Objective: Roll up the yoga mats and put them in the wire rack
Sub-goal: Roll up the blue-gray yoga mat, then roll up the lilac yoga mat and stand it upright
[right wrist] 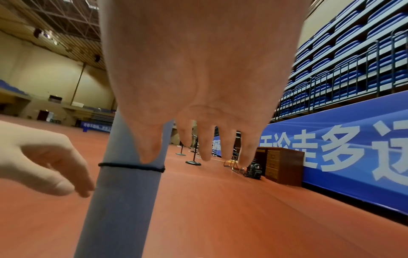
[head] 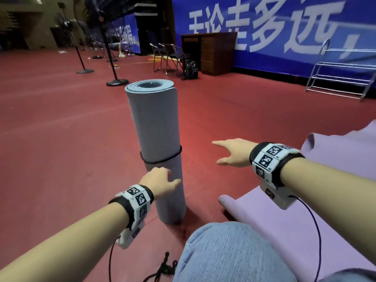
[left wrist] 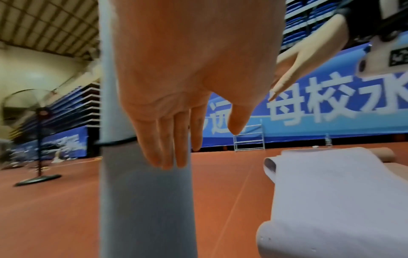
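A rolled blue-grey yoga mat (head: 154, 119) stands upright on the red floor, bound at mid-height by a black cord (head: 160, 158). My left hand (head: 162, 180) rests against the roll below the cord, fingers straight and relaxed (left wrist: 172, 148). My right hand (head: 230, 153) hovers to the right of the roll, fingers spread, holding nothing; its wrist view shows the roll (right wrist: 123, 200) and the cord (right wrist: 132, 167) just beyond the thumb. A purple mat (head: 284, 220) lies unrolled on the floor at my right. The wire rack (head: 341, 72) stands far right by the blue banner.
My knee in jeans (head: 227, 253) is at the bottom centre, with a loose black cord (head: 164, 267) on the floor beside it. A wooden desk (head: 209, 51), folding chairs (head: 168, 55), a backpack (head: 191, 69) and pole stands with round bases (head: 117, 82) are farther back.
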`<action>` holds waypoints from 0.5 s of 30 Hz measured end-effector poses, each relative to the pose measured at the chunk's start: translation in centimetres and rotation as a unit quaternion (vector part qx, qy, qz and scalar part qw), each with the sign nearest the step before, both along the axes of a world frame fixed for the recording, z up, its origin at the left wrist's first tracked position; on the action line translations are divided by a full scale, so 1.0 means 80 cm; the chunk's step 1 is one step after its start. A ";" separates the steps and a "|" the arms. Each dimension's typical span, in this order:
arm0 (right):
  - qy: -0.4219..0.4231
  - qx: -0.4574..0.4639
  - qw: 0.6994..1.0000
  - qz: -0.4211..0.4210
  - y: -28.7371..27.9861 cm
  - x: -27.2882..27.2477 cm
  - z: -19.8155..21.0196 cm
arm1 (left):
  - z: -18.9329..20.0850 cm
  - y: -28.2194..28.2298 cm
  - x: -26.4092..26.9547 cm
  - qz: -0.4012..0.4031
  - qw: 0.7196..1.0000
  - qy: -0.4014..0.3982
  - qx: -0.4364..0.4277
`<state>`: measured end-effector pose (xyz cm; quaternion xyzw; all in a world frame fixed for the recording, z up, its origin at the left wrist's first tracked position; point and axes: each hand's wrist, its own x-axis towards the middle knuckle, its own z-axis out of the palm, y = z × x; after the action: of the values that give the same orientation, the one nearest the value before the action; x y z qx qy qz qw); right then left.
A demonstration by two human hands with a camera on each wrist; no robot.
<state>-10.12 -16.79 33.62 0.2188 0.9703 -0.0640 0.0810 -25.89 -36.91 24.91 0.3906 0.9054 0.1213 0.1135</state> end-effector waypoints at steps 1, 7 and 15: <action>-0.004 0.007 1.000 -0.007 0.005 0.011 0.004 | -0.001 0.014 0.006 -0.022 1.000 0.003 0.011; -0.012 0.052 0.995 -0.087 0.044 0.111 0.021 | 0.015 0.120 0.061 -0.174 0.982 0.038 0.072; -0.116 0.127 0.963 -0.206 0.078 0.310 0.017 | 0.016 0.234 0.165 -0.396 0.904 0.152 0.061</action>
<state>14.65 -10.57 35.01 0.4283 0.8883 0.0704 0.1498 -12.72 -18.17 26.17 0.7366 0.6736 0.0604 -0.0106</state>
